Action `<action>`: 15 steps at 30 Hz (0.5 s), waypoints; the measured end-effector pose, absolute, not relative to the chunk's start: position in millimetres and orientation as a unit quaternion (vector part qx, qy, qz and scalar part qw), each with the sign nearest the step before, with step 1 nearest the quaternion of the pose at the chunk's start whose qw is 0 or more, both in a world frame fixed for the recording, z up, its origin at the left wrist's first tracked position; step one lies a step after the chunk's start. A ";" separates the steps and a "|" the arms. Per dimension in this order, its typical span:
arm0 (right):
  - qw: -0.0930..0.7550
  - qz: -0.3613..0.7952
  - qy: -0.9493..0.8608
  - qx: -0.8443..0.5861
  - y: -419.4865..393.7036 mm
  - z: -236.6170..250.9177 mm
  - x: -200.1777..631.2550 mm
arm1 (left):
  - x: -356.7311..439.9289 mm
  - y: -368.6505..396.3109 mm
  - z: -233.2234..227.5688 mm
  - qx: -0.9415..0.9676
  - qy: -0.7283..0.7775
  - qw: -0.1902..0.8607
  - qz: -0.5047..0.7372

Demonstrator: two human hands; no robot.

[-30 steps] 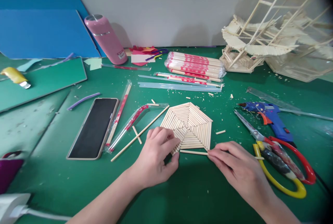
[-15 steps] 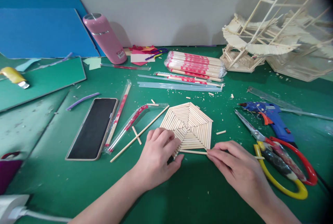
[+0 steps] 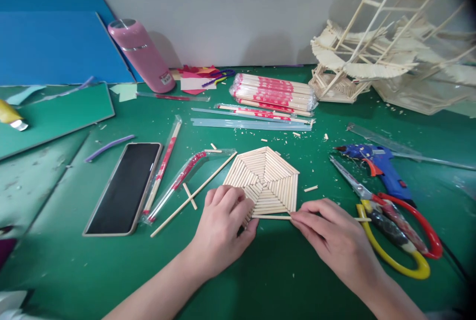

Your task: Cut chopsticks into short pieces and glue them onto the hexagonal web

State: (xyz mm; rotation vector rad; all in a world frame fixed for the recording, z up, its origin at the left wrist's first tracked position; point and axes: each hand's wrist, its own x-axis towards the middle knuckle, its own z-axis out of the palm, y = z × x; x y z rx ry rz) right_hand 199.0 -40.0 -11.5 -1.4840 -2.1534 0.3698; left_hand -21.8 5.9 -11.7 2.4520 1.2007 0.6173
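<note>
A flat hexagonal panel made of wooden sticks in nested rings lies on the green table. My left hand is curled over its lower left edge, and the fingers hide that corner. My right hand pinches a long thin wooden stick near the panel's lower right corner. This stick runs along the panel's near edge, its left end by my left thumb. Its other end sticks out behind my right hand, close to the yellow handle of the scissors.
A blue glue gun lies right, beyond the scissors. A phone, wrapped chopsticks and a loose stick lie left. Behind stand a pink bottle, a chopstick bundle and a stick-built model.
The view has shifted slightly to the right. The stick in my right hand now lies more level along the panel's near edge, its right end having come up a little. Both hands keep their grip.
</note>
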 end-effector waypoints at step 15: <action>0.251 0.178 -0.772 -0.556 -28.8 -5.9 199.0 | -21.2 7.9 -10.5 0.866 0.420 0.167 0.215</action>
